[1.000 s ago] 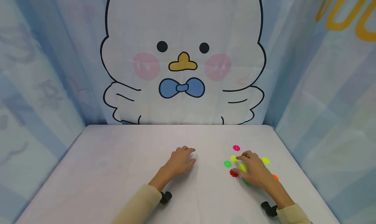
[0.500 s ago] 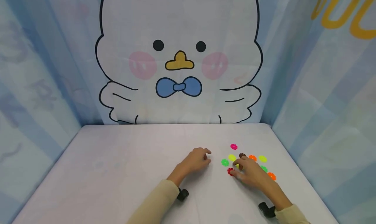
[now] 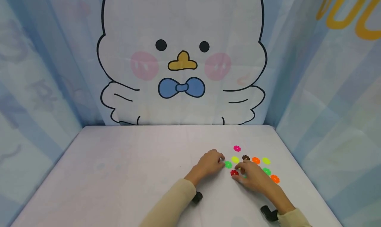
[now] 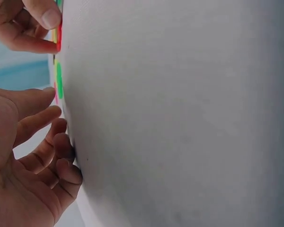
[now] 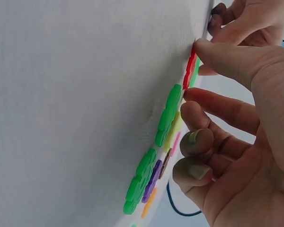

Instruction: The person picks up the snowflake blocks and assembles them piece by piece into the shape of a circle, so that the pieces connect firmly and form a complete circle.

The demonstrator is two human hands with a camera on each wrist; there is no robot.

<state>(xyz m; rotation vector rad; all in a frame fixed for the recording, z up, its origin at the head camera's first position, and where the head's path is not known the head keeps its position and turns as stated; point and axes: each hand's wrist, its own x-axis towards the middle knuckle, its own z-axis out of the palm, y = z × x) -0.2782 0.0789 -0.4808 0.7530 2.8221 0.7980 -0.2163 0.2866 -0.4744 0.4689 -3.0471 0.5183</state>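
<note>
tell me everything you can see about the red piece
The red piece is a small, thin, flower-shaped disc with a scalloped, petal-like rim, and it looks like plastic. It appears to lie flat on the white table. The right hand has its thumb and index finger at opposite edges, seemingly pinching it. In the head view it sits nearer the person than the bright green piece and slightly to its right.

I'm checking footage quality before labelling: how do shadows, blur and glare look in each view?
Head view: soft shadows under the left hand and right hand, yellow pieces washed out; left wrist view: the tabletop soft, darkening toward the picture's right edge; right wrist view: green pieces fairly crisp, no strong glare.
</note>
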